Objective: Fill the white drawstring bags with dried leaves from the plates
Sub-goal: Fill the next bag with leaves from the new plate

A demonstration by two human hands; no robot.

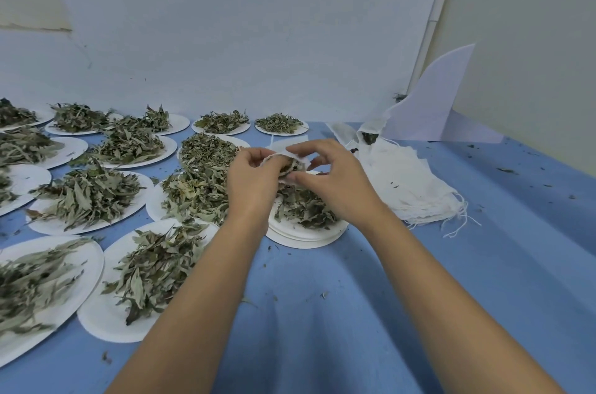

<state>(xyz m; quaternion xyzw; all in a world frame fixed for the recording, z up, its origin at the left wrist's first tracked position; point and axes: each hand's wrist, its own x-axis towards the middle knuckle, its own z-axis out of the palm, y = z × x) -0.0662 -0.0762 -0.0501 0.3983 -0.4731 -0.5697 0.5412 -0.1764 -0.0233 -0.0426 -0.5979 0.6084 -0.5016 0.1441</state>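
- Left hand [254, 177] and right hand [325, 174]: both pinch 1 white drawstring bag [292, 164] held between them.
- Bag position: above a stack of plates [303, 234] with dried leaves [303, 205].

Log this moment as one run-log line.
step: filling bag | left hand: holds white drawstring bag | right hand: pinches bag mouth, leaves inside | below: plate stack with dried leaves | spare bags: right, on table
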